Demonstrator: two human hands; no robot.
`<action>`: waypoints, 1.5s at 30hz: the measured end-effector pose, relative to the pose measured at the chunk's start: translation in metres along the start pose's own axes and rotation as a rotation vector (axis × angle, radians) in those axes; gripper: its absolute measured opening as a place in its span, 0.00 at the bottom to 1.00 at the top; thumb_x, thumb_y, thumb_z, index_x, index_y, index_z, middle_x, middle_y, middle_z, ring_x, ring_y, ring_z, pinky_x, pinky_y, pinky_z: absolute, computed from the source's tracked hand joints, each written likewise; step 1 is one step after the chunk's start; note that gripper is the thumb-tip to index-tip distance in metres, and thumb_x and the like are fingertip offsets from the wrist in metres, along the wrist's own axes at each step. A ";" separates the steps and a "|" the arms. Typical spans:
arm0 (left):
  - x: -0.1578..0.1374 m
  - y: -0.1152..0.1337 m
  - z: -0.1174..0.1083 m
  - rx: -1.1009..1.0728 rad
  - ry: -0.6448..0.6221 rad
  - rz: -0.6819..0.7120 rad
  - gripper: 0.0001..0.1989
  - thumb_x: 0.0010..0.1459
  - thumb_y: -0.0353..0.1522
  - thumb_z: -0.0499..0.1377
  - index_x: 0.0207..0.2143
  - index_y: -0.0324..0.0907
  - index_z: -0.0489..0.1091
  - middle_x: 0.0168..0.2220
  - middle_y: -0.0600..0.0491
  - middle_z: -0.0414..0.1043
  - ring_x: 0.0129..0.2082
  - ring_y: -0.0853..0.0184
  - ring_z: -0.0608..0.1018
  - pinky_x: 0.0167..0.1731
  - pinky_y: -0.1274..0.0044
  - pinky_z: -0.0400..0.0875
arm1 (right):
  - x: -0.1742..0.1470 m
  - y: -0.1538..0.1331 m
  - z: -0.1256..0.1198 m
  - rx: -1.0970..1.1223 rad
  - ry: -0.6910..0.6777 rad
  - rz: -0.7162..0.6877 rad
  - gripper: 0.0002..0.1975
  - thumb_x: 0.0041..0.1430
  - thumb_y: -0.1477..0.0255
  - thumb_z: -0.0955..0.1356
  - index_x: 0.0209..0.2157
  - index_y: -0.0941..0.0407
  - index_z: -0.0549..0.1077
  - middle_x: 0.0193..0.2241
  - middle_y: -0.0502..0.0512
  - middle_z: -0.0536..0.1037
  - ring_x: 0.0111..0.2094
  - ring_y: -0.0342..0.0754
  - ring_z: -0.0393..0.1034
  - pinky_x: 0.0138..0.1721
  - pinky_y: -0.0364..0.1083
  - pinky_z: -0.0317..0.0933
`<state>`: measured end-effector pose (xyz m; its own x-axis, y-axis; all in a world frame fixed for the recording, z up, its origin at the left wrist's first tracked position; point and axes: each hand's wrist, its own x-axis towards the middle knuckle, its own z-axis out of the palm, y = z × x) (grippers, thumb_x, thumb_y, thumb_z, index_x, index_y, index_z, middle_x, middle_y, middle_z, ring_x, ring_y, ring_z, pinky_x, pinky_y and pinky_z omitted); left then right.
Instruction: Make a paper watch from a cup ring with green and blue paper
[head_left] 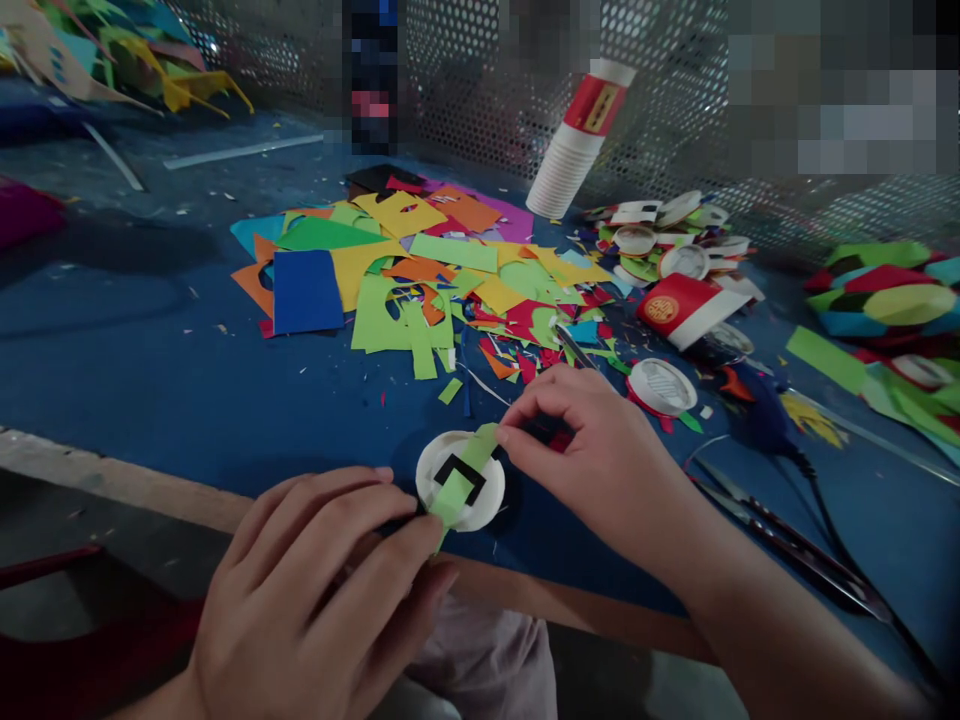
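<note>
A light green paper strip (453, 497) runs slantwise across a small white round disc (427, 470), which lies near the table's front edge. On the disc is a black square frame (474, 488); the strip passes over its lower side, and its middle seems to run beneath the upper corner. My right hand (592, 450) pinches the strip's upper end between thumb and forefinger. At the lower end, my left hand (322, 580) grips the strip between forefinger and thumb, its other fingers stretched beside the disc. A thin dark tool (574, 345) shows just behind my right hand; its rest is hidden.
Coloured paper scraps (420, 270) are heaped mid-table. Stacked paper cups (574, 140) lean by the perforated metal screen (465, 100). Cut cup pieces (682, 240), a red-and-white cup (690, 308), a corded blue tool (772, 410) and scissors (795, 540) lie right.
</note>
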<state>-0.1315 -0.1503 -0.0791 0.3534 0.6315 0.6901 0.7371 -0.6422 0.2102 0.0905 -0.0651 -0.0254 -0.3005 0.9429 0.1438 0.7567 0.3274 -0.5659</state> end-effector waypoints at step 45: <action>0.027 0.000 0.006 -0.419 0.092 -0.471 0.21 0.68 0.29 0.63 0.61 0.53 0.71 0.51 0.56 0.82 0.45 0.68 0.87 0.42 0.83 0.86 | -0.016 -0.011 -0.001 0.426 0.208 -0.200 0.08 0.65 0.78 0.70 0.36 0.48 0.74 0.30 0.44 0.83 0.30 0.44 0.81 0.32 0.43 0.75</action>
<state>-0.1187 -0.1309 -0.0646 -0.0186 0.8596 0.5107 0.5068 -0.4322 0.7459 0.0876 -0.0832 -0.0209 -0.2608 0.8709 0.4166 0.3798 0.4893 -0.7851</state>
